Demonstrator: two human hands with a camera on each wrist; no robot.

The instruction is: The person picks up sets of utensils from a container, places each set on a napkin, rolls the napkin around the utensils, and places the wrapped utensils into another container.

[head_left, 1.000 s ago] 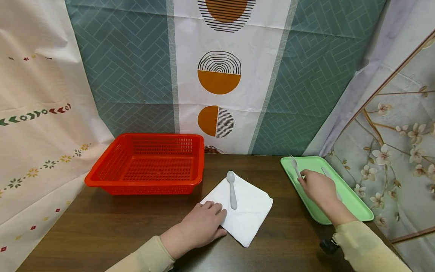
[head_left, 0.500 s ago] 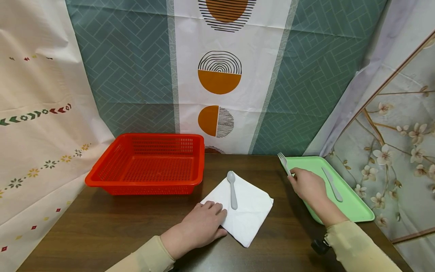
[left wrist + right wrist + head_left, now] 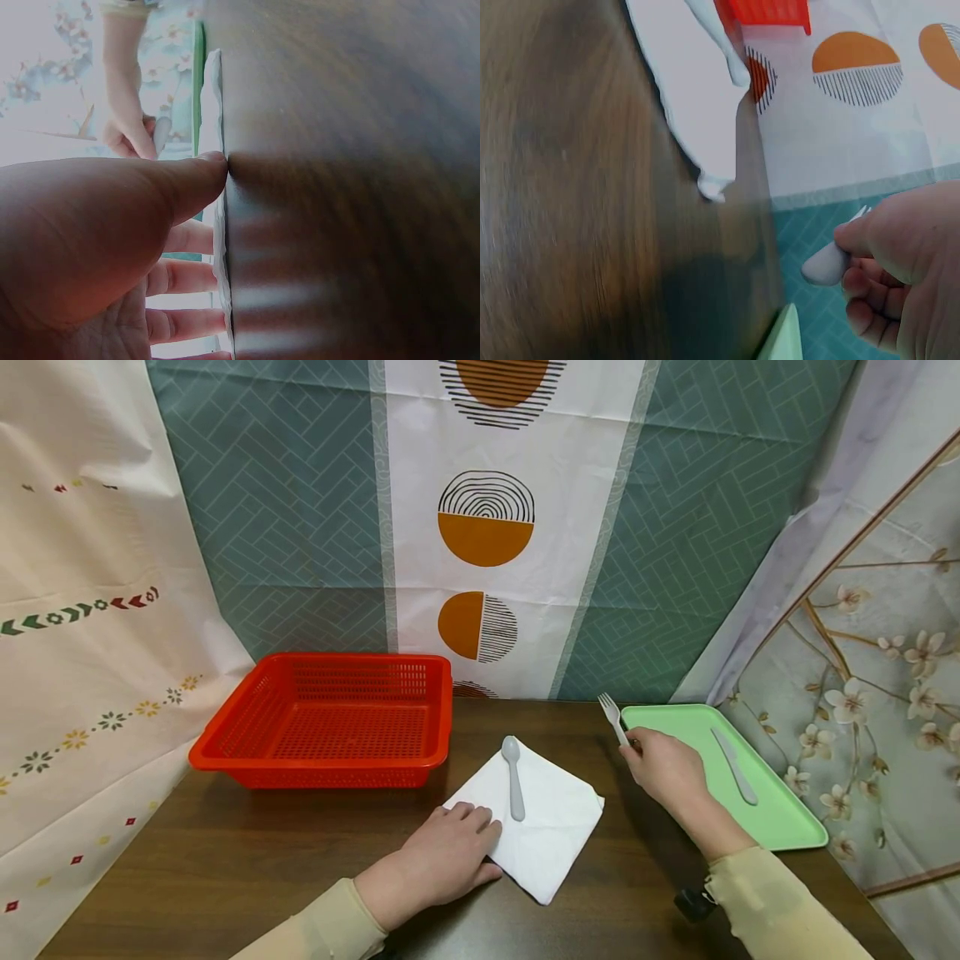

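Observation:
My right hand pinches a light grey fork by its handle, tines pointing up and away, above the left edge of the green tray. In the right wrist view the rounded handle end of the fork sticks out between thumb and fingers. A folded white napkin lies on the table with a grey spoon on it, bowl end away from me. My left hand rests on the napkin's left corner, its fingertips and thumb touching the edge. A grey knife lies on the tray.
A red perforated basket stands at the back left of the brown wooden table. Patterned cloths hang behind the table and along both sides. The tray stands close to the right-hand cloth.
My right hand has lifted the fork off the tray and carried it left, past the tray's left edge. The knife has come into full view. My left hand and the napkin stay put.

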